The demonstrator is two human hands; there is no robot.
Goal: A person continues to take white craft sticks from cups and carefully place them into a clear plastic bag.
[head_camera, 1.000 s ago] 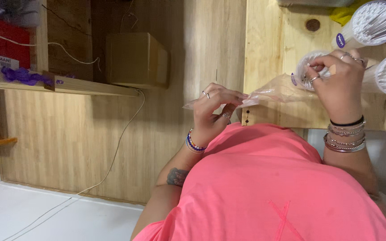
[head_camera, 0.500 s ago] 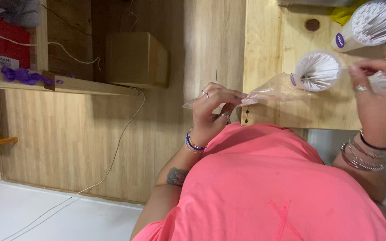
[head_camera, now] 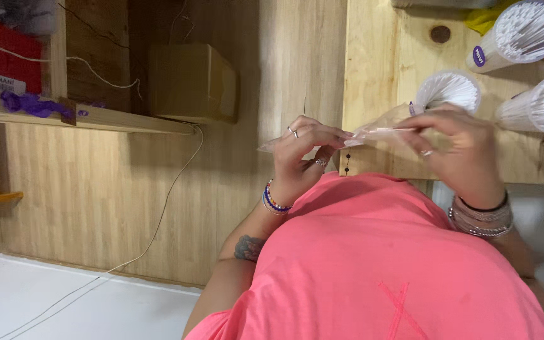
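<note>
Coral-pink t-shirt [head_camera: 373, 264] fills the foreground; camera looks down over it. Left hand [head_camera: 303, 157], beaded bracelet on the wrist, pinches one end of a small clear plastic bag [head_camera: 373, 129], fingers closed on it. Right hand [head_camera: 458, 148], stacked bangles on the wrist, closes on the bag's other end and seems to pinch a thin white stick [head_camera: 388, 130] at the mouth, likely so the bag stays taut and open. Bag stretches between both hands, just above the shirt, over the light plywood tabletop [head_camera: 373, 56]. Beyond: three round clear tubs of white sticks [head_camera: 451, 88], near the right hand. Further left, a brown cardboard box [head_camera: 190, 82] on a wooden shelf [head_camera: 127, 119].
</note>
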